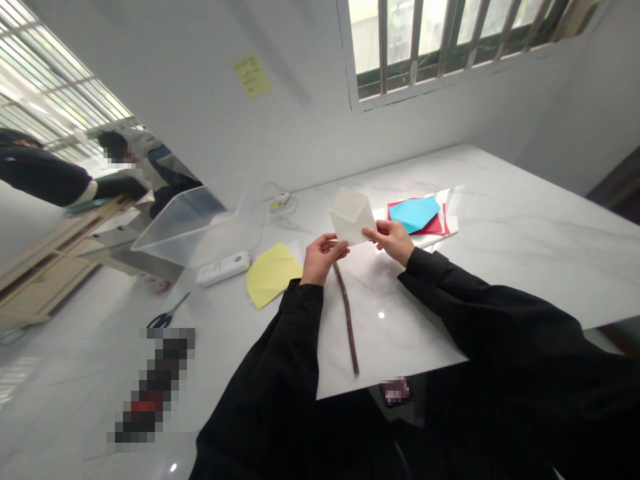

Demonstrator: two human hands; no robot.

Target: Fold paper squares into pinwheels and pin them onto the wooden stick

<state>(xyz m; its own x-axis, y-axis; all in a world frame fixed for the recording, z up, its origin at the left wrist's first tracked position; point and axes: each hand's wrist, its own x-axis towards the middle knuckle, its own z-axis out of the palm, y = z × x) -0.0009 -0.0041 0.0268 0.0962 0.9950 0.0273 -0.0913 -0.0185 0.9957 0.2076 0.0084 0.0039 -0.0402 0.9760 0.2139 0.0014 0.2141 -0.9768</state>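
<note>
Between my two hands a cream paper envelope is held up above the table, its pointed flap lines facing me. My left hand pinches its lower left corner, thumb in front. At the lower right edge my right hand grips it between thumb and fingers. Below the envelope a thin dark brown stick lies on the marble-patterned table, its upper end close to my left hand. Left of that hand rests a yellow paper piece. Beyond my right hand lie a blue paper piece and red paper, stacked.
Scissors lie far left, near a white power strip. A clear plastic bin stands behind it. A charger with cable sits by the wall. Two people are at the far left. The table's front edge runs before me.
</note>
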